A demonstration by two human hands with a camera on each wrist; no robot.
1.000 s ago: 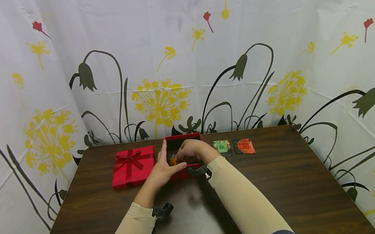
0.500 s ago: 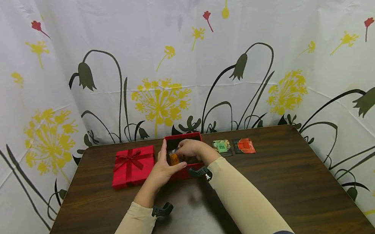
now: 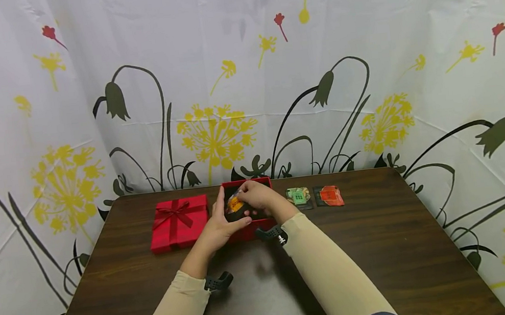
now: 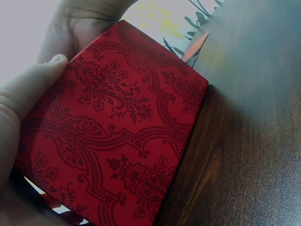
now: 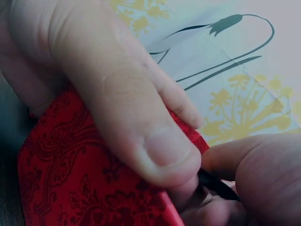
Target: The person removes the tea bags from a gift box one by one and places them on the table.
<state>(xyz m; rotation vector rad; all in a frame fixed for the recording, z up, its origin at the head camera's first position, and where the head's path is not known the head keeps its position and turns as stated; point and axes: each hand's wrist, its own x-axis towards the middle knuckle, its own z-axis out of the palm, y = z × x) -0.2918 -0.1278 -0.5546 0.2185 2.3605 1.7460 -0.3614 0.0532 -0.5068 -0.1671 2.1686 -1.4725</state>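
My left hand (image 3: 216,229) grips the open red box (image 3: 246,234) at its left side, thumb along the front rim. Dark floral patterning covers the box wall (image 4: 108,122) in the left wrist view. Inside the box, my right hand (image 3: 259,198) pinches a small flat black packet (image 3: 235,204) with an orange middle, tilted near the left wall. In the right wrist view only a dark strip of that packet (image 5: 218,186) shows by the right thumb (image 5: 273,174). My hands hide part of the box's inside.
A red lid (image 3: 180,224) with a ribbon bow lies left of the box. To the right lie a green-fronted packet (image 3: 299,197) and an orange-fronted packet (image 3: 329,196). The brown table (image 3: 383,256) meets a flowered curtain (image 3: 244,76) behind.
My right hand has raised and turned the packet, so its black face with the orange middle shows more. The left hand stays on the box.
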